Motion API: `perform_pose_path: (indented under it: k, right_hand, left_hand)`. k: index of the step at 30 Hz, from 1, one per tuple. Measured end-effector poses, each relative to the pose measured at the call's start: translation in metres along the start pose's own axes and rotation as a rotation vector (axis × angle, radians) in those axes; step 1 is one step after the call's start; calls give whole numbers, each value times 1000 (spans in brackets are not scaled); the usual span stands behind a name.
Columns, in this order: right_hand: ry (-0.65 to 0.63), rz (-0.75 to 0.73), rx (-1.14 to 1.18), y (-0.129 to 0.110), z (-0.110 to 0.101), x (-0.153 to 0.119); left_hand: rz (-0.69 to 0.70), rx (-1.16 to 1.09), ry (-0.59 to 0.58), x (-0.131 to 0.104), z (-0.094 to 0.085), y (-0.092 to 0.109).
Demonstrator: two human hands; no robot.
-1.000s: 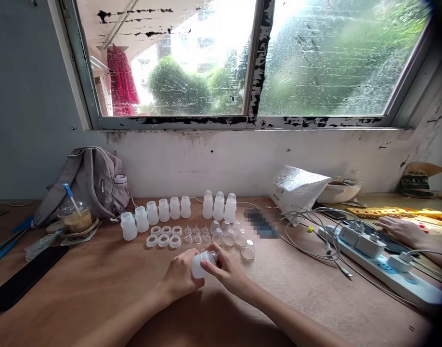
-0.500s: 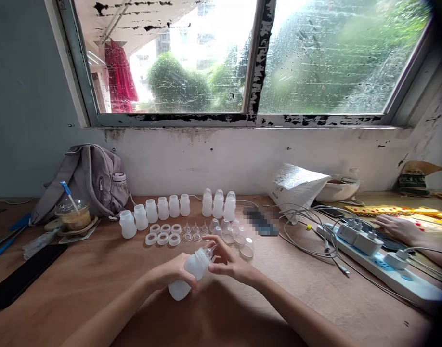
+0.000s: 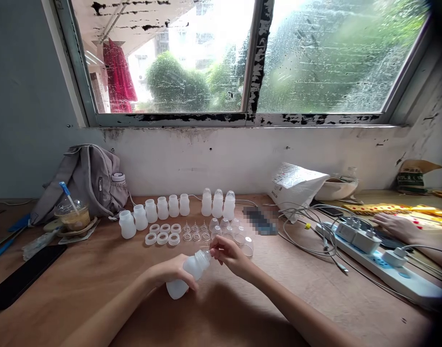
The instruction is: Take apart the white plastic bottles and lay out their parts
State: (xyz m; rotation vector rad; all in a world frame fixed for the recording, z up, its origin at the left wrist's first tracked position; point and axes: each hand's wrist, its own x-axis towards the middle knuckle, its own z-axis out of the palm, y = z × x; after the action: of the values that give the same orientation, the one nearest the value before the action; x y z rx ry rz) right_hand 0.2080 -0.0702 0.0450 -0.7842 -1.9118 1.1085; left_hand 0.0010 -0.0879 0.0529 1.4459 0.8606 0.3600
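Note:
My left hand (image 3: 175,270) is wrapped around a frosted white baby bottle (image 3: 195,266), tilted with its neck up to the right. At the mouth, my right hand (image 3: 228,255) pinches a clear bottle nipple, mostly hidden by the fingers. Beyond my hands lie two rows of white collar rings (image 3: 162,238) and rows of clear nipples (image 3: 196,236). To their right stand several clear dome caps (image 3: 247,246). Open white bottles (image 3: 140,218) line up at the back left, and three capped bottles (image 3: 217,204) stand right of them.
A phone (image 3: 260,221), cables and a power strip (image 3: 380,262) lie to the right, near another person's hand (image 3: 397,227). A silver-white pouch (image 3: 296,188) stands against the wall. At left are a backpack (image 3: 89,183), a drink cup (image 3: 73,217) and a black flat object (image 3: 26,277).
My right hand's fingers have drawn together from a looser spread into a pinch on the nipple at the bottle's mouth. My left hand keeps the bottle tilted, almost unmoved.

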Motion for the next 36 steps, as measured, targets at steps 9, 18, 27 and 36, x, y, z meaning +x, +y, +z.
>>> perform_pose_path:
  k: [9, 18, 27, 36]
  right_hand:
    - [-8, 22, 63, -4, -1, 0]
    - [17, 144, 45, 10, 0, 2]
    - [-5, 170, 79, 7, 2, 2]
    - [-29, 79, 158, 11, 1, 2]
  left_hand:
    - [-81, -130, -84, 3, -12, -11]
    - [-71, -129, -57, 2, -12, -9]
    - [-82, -94, -93, 4, -14, -12]
    - [-48, -165, -135, 4, -14, -14]
